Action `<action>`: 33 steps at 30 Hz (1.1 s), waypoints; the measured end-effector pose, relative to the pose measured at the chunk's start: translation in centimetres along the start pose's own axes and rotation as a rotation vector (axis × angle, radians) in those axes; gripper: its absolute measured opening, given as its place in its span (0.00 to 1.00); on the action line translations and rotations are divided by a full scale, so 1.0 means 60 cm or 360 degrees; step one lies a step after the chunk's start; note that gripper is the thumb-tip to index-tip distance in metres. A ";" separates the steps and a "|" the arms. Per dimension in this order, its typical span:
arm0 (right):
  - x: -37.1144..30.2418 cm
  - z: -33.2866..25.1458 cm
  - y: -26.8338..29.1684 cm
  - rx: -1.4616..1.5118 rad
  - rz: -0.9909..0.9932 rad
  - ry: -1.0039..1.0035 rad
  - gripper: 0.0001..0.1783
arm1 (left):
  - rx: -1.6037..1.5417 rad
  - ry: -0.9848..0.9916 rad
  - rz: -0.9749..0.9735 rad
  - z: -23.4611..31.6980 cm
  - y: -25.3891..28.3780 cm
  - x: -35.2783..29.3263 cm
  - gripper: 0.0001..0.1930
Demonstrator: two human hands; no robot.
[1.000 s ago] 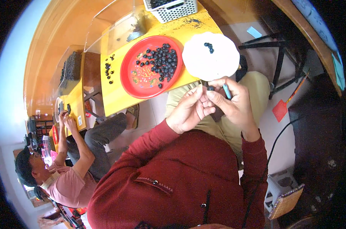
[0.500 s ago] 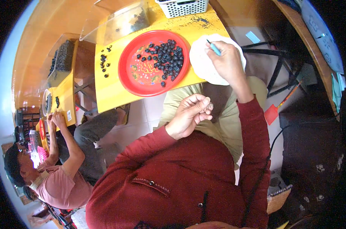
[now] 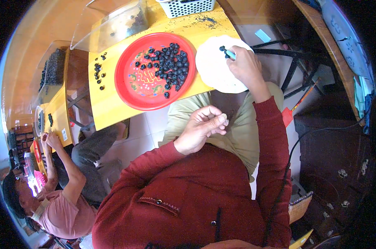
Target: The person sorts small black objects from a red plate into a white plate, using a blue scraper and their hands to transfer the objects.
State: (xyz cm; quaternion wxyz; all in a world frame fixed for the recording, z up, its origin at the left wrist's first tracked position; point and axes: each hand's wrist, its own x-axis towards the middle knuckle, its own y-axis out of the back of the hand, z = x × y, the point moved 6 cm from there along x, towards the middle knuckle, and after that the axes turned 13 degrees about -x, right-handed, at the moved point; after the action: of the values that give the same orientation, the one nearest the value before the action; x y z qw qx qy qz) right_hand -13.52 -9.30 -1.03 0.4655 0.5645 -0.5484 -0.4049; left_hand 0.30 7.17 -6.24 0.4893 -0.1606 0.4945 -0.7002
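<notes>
My right hand (image 3: 247, 68) is closed round a slim tool with a light blue handle (image 3: 230, 54). The tool's dark tip is over a white scalloped plate (image 3: 215, 72), by a small dark piece (image 3: 222, 48); I cannot tell whether they touch. Above my lap my left hand (image 3: 204, 126) is closed, thumb against fingers; whatever it pinches is too small to make out. Left of the white plate lies a round red tray (image 3: 128, 93) with a printed pattern. Many dark round beads (image 3: 175, 66) are heaped on its right side.
A yellow table (image 3: 103, 112) carries loose beads (image 3: 97, 74), a clear plastic box (image 3: 123, 25), a white perforated basket (image 3: 188, 8) and dark crumbs (image 3: 206, 20). At left another person (image 3: 63, 207) works at a second table. A black cable (image 3: 293, 149) runs beside my right arm.
The view has shifted, so the table and tray sit further left. My right hand still grips the tool over the white plate, where dark pieces now show at its tip. My left hand stays closed.
</notes>
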 end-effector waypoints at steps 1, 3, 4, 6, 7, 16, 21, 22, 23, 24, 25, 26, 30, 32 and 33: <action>-0.002 0.001 0.000 -0.0004 -0.0003 -0.0001 0.14 | -0.0005 0.0002 -0.0001 0.000 0.001 0.000 0.05; -0.005 0.002 -0.001 -0.0054 -0.0034 -0.0008 0.12 | 0.0064 -0.0029 -0.0034 0.002 0.002 0.000 0.02; -0.009 0.002 0.001 -0.0056 -0.0034 -0.0010 0.12 | 0.0063 -0.0028 -0.0036 0.003 0.002 -0.001 0.02; -0.019 0.000 0.006 0.0013 -0.0043 -0.0030 0.12 | 0.0123 -0.0069 -0.0062 0.008 -0.002 -0.001 0.02; -0.023 0.004 0.005 0.0012 -0.0041 -0.0032 0.12 | 0.0124 -0.0068 -0.0065 0.010 -0.003 -0.001 0.02; -0.133 -0.033 0.059 0.0829 -0.0049 0.0039 0.14 | -0.0064 -0.0457 0.0071 0.055 -0.021 0.008 0.16; -0.197 -0.062 0.074 0.1060 0.0185 0.0255 0.14 | -0.0142 -0.0400 -0.0020 0.055 -0.045 0.015 0.16; -0.201 -0.067 0.079 0.1149 0.0315 0.0375 0.15 | -0.0131 -0.0399 -0.0041 0.056 -0.046 0.015 0.15; -0.202 -0.067 0.077 0.1156 0.0314 0.0372 0.15 | -0.0120 -0.0400 -0.0060 0.057 -0.046 0.015 0.15; -0.204 -0.069 0.080 0.1127 0.0357 0.0423 0.16 | -0.0115 -0.0398 -0.0055 0.057 -0.045 0.014 0.15; -0.207 -0.071 0.082 0.1097 0.0401 0.0474 0.17 | -0.0116 -0.0384 -0.0064 0.056 -0.046 0.013 0.15; -0.207 -0.069 0.080 0.1101 0.0403 0.0473 0.17 | -0.0115 -0.0369 -0.0077 0.056 -0.047 0.013 0.15; -0.215 -0.061 0.075 0.1171 0.0515 0.0525 0.20 | -0.0060 -0.0337 -0.0105 0.053 -0.045 0.015 0.13; -0.219 -0.057 0.076 0.1181 0.0551 0.0527 0.20 | -0.0034 -0.0357 -0.0115 0.053 -0.043 0.014 0.13; -0.221 -0.055 0.077 0.1186 0.0547 0.0539 0.20 | -0.0014 -0.0378 -0.0125 0.053 -0.041 0.014 0.13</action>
State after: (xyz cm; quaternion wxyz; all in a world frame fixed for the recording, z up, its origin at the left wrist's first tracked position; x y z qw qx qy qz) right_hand -12.36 4.32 3.50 0.3740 0.6527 -0.6588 0.0018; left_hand 0.87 4.85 -2.90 0.5159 -0.2639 0.4296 -0.6926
